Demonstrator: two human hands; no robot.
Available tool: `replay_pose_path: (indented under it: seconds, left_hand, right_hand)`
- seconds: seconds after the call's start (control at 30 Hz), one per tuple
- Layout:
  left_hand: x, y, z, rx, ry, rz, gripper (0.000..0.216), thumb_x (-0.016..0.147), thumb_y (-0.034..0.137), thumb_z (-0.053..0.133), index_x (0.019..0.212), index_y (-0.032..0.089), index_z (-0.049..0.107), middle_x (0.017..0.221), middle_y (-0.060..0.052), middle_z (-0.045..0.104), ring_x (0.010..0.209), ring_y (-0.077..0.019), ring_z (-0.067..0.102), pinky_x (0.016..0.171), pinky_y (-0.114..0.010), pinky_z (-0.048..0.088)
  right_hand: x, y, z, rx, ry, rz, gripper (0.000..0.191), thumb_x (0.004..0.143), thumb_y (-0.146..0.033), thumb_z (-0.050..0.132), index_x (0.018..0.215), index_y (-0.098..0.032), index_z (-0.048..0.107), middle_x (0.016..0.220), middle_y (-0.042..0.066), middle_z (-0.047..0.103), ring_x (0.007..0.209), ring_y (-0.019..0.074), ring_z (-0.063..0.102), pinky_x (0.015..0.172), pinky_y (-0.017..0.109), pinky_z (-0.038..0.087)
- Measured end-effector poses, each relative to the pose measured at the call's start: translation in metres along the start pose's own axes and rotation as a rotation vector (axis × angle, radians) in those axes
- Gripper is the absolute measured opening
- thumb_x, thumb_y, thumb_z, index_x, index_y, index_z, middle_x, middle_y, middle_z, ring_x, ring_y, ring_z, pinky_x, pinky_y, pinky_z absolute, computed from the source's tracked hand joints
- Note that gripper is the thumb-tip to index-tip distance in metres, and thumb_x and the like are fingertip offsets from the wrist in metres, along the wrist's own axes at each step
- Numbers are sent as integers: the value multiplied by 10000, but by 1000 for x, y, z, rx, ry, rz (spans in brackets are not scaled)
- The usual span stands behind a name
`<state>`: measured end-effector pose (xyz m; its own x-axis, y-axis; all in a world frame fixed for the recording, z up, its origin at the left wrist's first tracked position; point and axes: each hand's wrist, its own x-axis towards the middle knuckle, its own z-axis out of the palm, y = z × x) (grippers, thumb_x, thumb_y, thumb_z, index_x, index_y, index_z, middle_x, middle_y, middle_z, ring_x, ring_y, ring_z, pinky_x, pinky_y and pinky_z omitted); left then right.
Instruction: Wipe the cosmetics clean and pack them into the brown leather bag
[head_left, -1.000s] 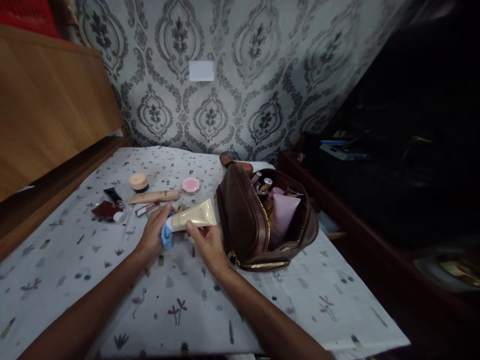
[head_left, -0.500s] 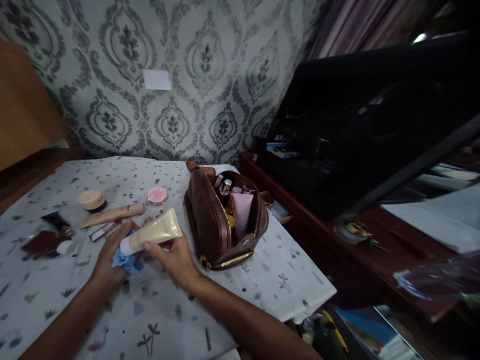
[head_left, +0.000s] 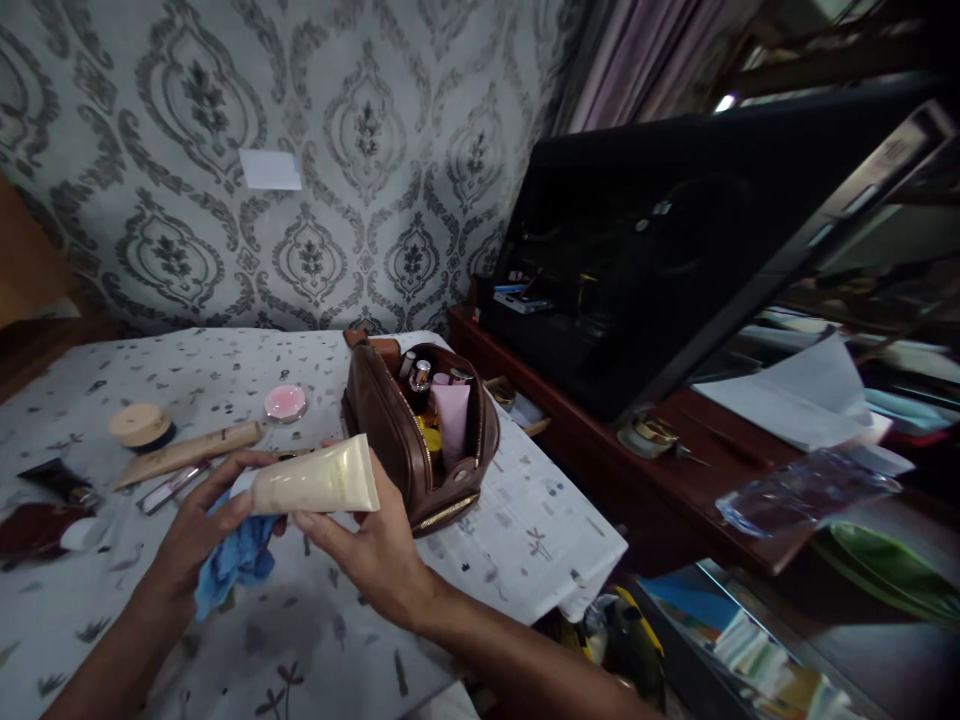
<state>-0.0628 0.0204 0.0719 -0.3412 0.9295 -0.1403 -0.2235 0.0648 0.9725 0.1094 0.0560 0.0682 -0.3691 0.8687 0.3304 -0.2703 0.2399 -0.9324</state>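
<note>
My left hand grips blue cloth and a cream tube by its cap, long axis crosswise to my right hand, curled round the flat end

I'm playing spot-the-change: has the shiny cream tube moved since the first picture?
Yes, the cream tube has moved right in the view. Its flat end was just left of the brown bag; now it overlaps the bag's lower left edge.

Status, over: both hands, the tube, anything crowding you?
Right hand gripping cream tube near its flat end. Left hand at white cap, holding blue cloth. Open brown bag close by right hand.
</note>
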Motion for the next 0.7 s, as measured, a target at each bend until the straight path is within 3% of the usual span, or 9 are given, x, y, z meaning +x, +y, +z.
replay_pose_path:
  seconds: [0.13,0.27,0.37,0.5,0.6,0.7]
  left_hand:
    - [2,20,16,67,92,103,566,510,581,884,921,256,671,982,-4,709,622,-158,632,499,-228,538]
    - [5,40,33,210,-4,226,563,566,616,849,928,225,668,987,-21,680,667,-159,619,493,-198,518]
    - [9,50,41,308,-50,293,556,609,620,822,961,215,675,961,-31,676,635,-157,607,501,-214,518]
    - [14,64,47,472,-52,424,480,690,616,763,969,234,684,822,-1,663,621,-165,605,502,-210,492]
    - [14,77,57,590,-38,582,447,714,627,727,897,221,697,705,23,616,550,-122,524,451,-172,403]
    - [13,86,74,577,-107,657,405,725,593,726,837,204,695,605,47,552,496,-95,443,438,-165,349]
  right_hand:
    - [-9,-18,-20,-44,19,-25,389,835,-343,710,1170,-220,555,1067,52,658,930,181,650,803,285,572]
    - [-12,-28,-38,-26,80,-73,418,891,-353,663,1258,-234,500,1189,73,627,1038,193,645,868,301,570]
    - [-9,-29,-50,-248,154,-157,495,879,-345,689,1309,-216,481,1280,107,601,1186,239,591,1020,371,510]
    - [0,-36,-66,-559,220,-306,721,859,-373,724,1465,-220,365,1434,154,497,1297,285,510,1093,446,447]
    - [10,-54,-75,-796,141,-506,717,885,-421,699,1486,-220,364,1435,159,492,1339,297,457,1125,487,397]
    - [22,-75,-78,-967,-32,-595,595,932,-437,631,1445,-207,435,1316,141,585,1228,288,527,1070,487,437]
